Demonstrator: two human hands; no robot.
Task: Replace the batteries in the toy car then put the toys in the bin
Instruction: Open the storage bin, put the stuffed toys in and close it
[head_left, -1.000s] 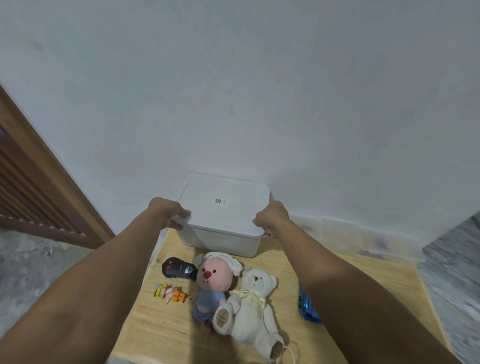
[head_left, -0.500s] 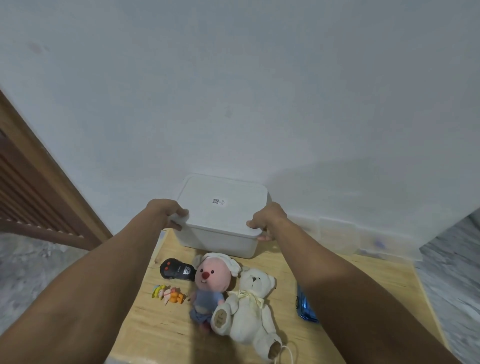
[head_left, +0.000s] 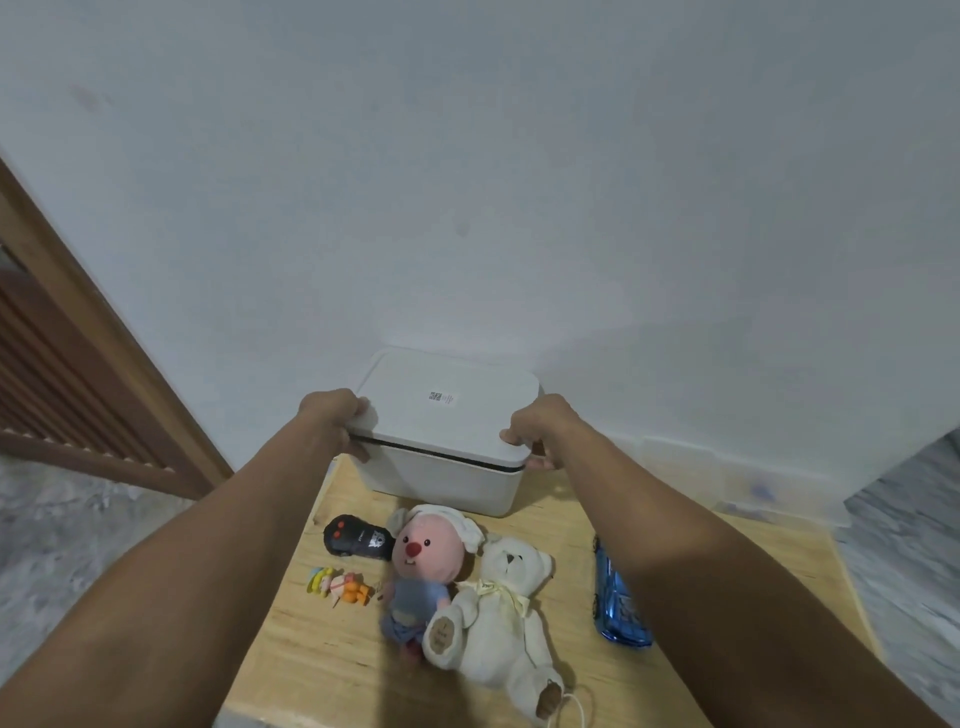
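Gripping bin lid (head_left: 447, 410) | left hand (head_left: 332, 415), right hand (head_left: 540, 423) curled on its edges | risk: uneven pull tips white bin (head_left: 441, 478) onto pink plush (head_left: 423, 558)

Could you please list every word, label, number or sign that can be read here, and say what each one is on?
None can be read.
White sticker on the bin lid: a square code and small print, too small to read.
Black remote: a white mark, blurred.
White teddy bear: brown foot patch with writing, too blurred to read.
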